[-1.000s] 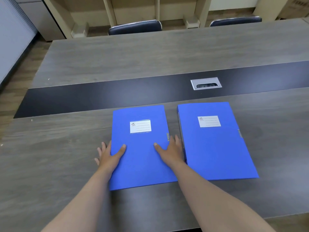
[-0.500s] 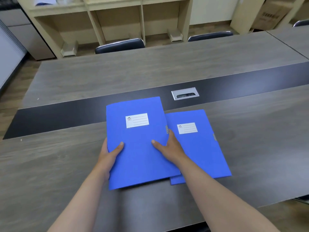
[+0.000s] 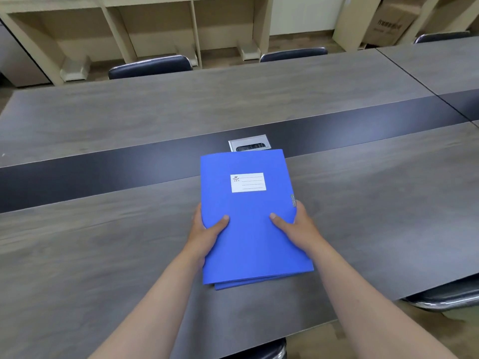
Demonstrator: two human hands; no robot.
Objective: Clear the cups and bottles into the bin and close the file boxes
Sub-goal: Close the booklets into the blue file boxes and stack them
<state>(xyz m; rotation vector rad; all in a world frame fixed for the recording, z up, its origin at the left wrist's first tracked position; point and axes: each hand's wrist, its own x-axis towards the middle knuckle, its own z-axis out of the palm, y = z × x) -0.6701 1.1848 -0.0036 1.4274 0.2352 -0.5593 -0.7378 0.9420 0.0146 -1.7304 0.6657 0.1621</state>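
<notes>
Your left hand [image 3: 204, 235] and right hand [image 3: 298, 229] both grip the top file box [image 3: 252, 216], thumbs flat on its smooth blue cover and fingers wrapped under its long sides. It is a thin, flat rectangle, shut, with a white lined label [image 3: 248, 182] near its far end and a small greyish tab [image 3: 293, 200] on its right edge. It sits almost squarely over the lower file box [image 3: 233, 286], of which only a narrow blue sliver shows at the near edge. The stack lies on the near half of the table [image 3: 103, 255], a matte grey wood-grain top, closer to its near edge than to either end. The far end of the top file box reaches the dark glossy strip [image 3: 103, 172] running down the table's middle, just covering the near rim of the brushed-metal cable hatch [image 3: 250, 143].
</notes>
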